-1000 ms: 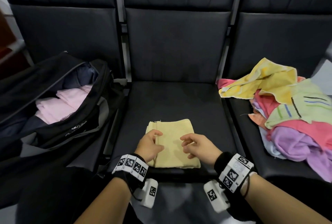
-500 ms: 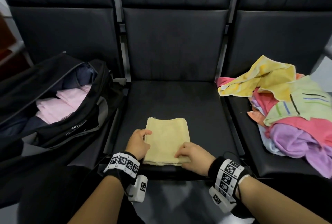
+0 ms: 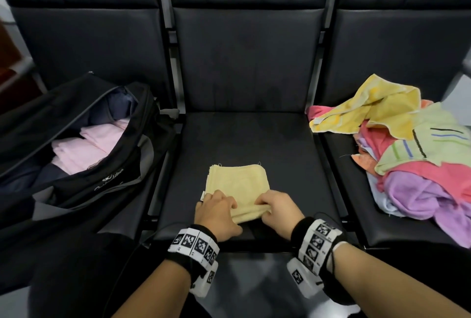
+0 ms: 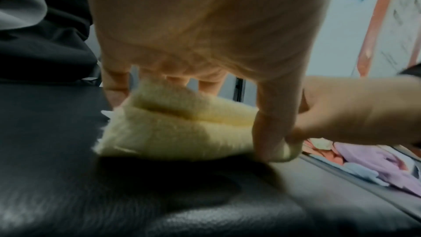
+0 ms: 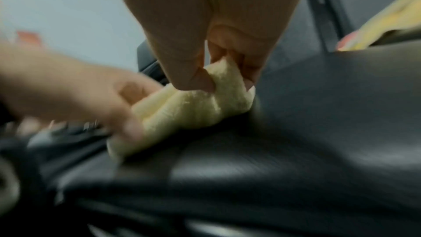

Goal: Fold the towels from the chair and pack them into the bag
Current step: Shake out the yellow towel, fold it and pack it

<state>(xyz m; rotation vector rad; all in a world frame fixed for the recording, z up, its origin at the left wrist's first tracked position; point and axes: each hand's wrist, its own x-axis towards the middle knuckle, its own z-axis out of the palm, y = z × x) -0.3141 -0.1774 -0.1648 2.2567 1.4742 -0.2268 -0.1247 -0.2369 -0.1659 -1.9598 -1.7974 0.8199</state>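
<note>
A pale yellow folded towel [image 3: 238, 180] lies on the middle seat [image 3: 244, 139]. My left hand [image 3: 216, 209] grips its near left edge, thumb under and fingers on top, as the left wrist view shows on the yellow towel [image 4: 173, 125]. My right hand [image 3: 276, 209] pinches the near right edge between thumb and fingers, lifting the yellow towel [image 5: 193, 107] off the seat. An open black bag [image 3: 84, 154] sits on the left seat with pink folded towels [image 3: 86, 144] inside. A pile of unfolded towels [image 3: 418, 154] lies on the right seat.
Dark seat backs [image 3: 249, 57] rise behind all three seats. Metal dividers [image 3: 175, 83] separate the seats. The far half of the middle seat is bare. My dark-clothed leg [image 3: 71, 266] is at the lower left.
Both hands slid from the towel's sides to its near edge and took hold of it. The near edge is now lifted and bunched.
</note>
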